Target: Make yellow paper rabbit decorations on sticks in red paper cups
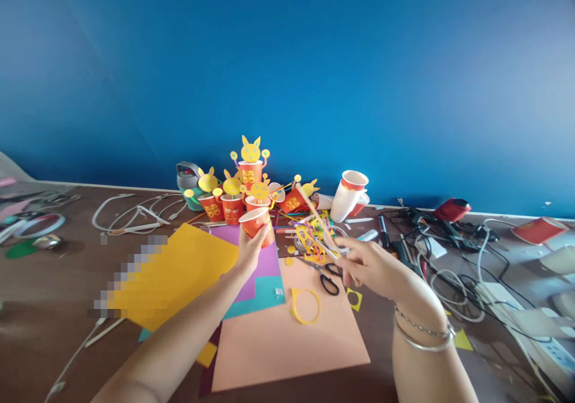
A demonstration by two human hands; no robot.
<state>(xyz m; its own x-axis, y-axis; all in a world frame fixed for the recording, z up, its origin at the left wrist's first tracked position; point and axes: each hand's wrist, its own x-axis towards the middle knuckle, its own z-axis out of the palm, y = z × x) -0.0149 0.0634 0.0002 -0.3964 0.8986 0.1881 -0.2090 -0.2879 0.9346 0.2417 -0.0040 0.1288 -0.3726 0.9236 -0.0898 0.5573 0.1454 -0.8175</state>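
I see left hand [251,248] wrapped around a red paper cup [251,226], right hand [371,266] pinching a thin tan stick [313,210], black-handled scissors [320,268] near its fingertips, yellow-faced cups [232,209] beyond.

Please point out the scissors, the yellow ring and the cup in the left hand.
Scissors [320,268]: head view, where handles meet blades.
Yellow ring [294,301]: head view, left edge.
Cup [253,226]: head view, red outer wall.

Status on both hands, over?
Left hand gripping red paper cup. Right hand holding slim stick-like piece. Possible snag: black-handled scissors close by right hand.
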